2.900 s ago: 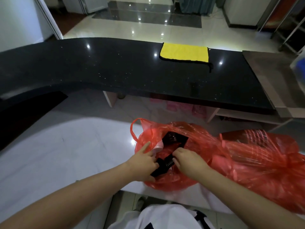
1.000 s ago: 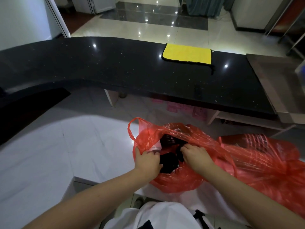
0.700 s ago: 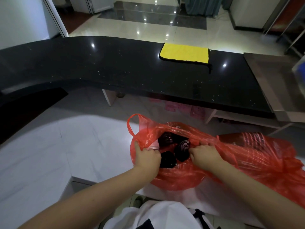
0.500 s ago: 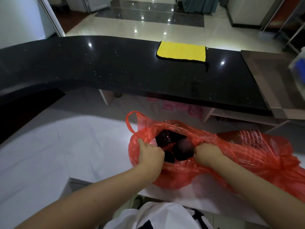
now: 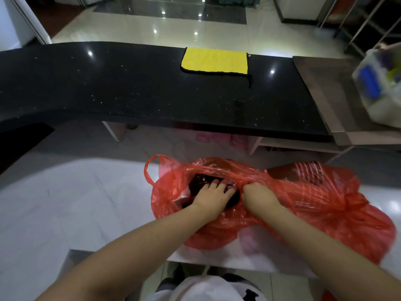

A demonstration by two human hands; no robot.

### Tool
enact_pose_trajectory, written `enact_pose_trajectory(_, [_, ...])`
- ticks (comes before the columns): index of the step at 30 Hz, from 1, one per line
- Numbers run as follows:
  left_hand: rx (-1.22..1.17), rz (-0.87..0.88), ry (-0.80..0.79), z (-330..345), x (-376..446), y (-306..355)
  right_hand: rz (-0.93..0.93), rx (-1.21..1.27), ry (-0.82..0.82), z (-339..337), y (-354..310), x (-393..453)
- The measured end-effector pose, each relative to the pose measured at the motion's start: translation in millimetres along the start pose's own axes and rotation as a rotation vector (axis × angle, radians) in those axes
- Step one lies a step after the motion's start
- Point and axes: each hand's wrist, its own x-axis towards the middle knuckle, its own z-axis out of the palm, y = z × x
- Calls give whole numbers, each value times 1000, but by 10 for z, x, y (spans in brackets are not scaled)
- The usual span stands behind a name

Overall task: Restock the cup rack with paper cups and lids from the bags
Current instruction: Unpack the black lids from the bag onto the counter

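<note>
The left hand point(image 5: 213, 197) reaches into the mouth of the red bag point(image 5: 314, 205) on the white counter point(image 5: 65, 203), fingers spread over the dark lids point(image 5: 198, 181) inside — whether they have closed on any I cannot tell. The right hand point(image 5: 258, 195) pinches the bag's rim in a fist. To do this well, keep that rim pulled wide and taut, then gather the stack squarely — thin plastic snags easily.
</note>
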Motion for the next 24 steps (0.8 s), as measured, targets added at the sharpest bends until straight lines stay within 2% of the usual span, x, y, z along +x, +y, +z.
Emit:
enact_pose_trajectory(7, [95,51,-142,122,343,-47,7,40,6,102,16,-49])
enact_pose_trajectory(12, [110,94,-151,213,457,-22,-43,46,-42,151,51,-13])
enact_pose_trajectory(17, [165,137,-166,214,441,21,-39,9,-180,151,137,39])
enact_pose_trajectory(24, [145,194,-216,362,331,-30,4,44,-156,137,131,61])
